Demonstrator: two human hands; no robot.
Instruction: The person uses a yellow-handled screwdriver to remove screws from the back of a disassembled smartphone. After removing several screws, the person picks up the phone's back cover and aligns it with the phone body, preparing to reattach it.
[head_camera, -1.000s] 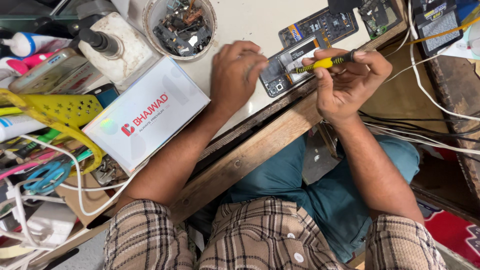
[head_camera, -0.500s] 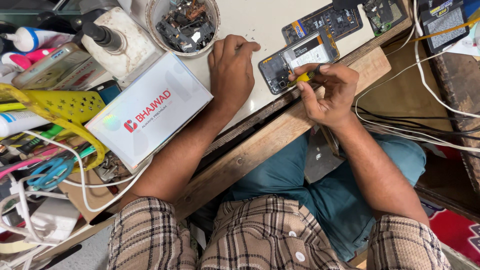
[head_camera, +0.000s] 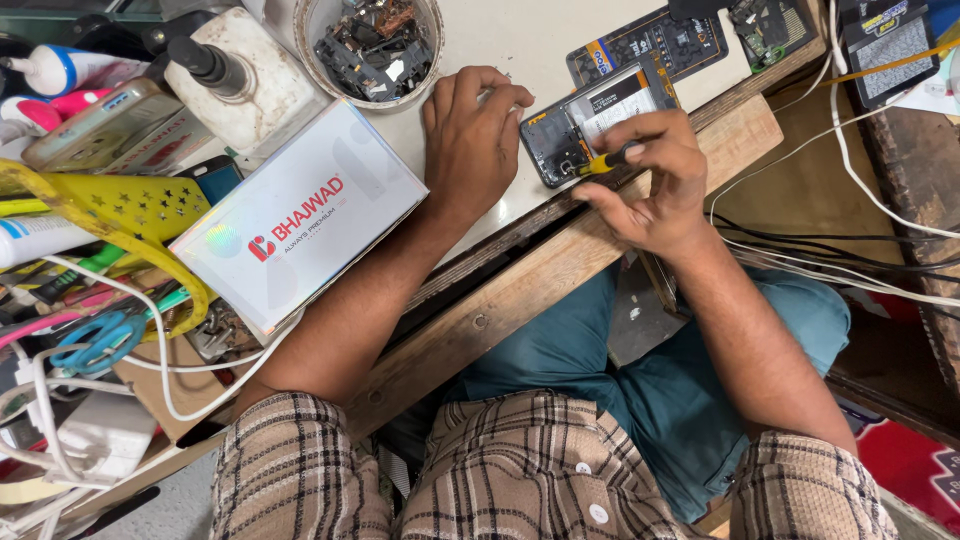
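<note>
An opened phone with its back off lies on the pale tabletop near the wooden front edge. My right hand holds a small yellow-handled screwdriver, its tip down at the phone's lower corner. My left hand rests flat on the table just left of the phone, fingertips next to its edge, with nothing in it.
A white printed box lies left of my left arm. A round tub of phone parts stands behind it. A second opened phone lies farther back. Cables trail at right; scissors and a yellow holder clutter the left.
My right hand has come down from above the table and brought the screwdriver tip onto the phone. My left hand stays beside the phone.
</note>
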